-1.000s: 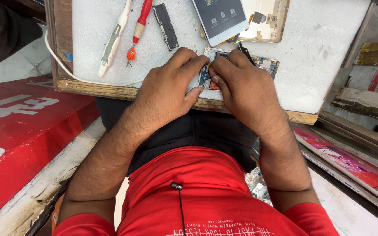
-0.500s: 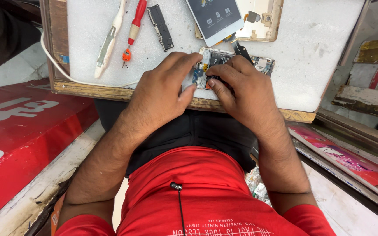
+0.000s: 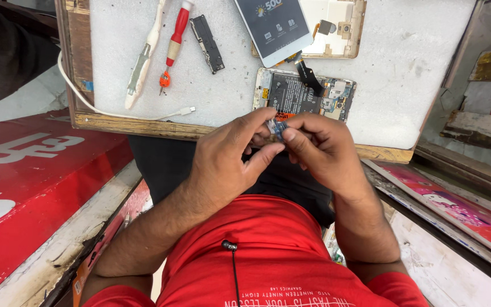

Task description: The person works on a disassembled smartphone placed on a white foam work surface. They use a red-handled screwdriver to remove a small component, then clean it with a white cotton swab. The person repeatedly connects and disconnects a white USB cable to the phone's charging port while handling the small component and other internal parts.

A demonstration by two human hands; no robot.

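Both hands raised just off the near edge of the tabletop (image 3: 404, 74), fingertips meeting over a small circuit part (image 3: 278, 127) with a blue and orange tint. Left hand (image 3: 231, 156) closed in a pinch grip on the small part from the left, thumb below and forefinger above. Right hand (image 3: 322, 150) likewise pinched shut on the same part from the right, thumb pressed against its near side. Part mostly hidden by the fingers; exact kind not discernible. Directly beyond the part, flat on the tabletop: opened phone body (image 3: 305, 95), back removed, black battery and circuit board exposed. Beyond the phone body, touching or overlapping its far edge: detached phone screen (image 3: 274, 25), face up, joined to it by a dark flex cable (image 3: 308, 73). Right of the screen: tan back frame (image 3: 339, 25) with camera cut-out. Left of the phone body: narrow black strip part (image 3: 207, 42), red-handled screwdriver (image 3: 174, 40), white plastic pry tool (image 3: 143, 57), in that order outward. White cable (image 3: 137, 115) trailing along the near left of the tabletop, plug end pointing toward the phone body.
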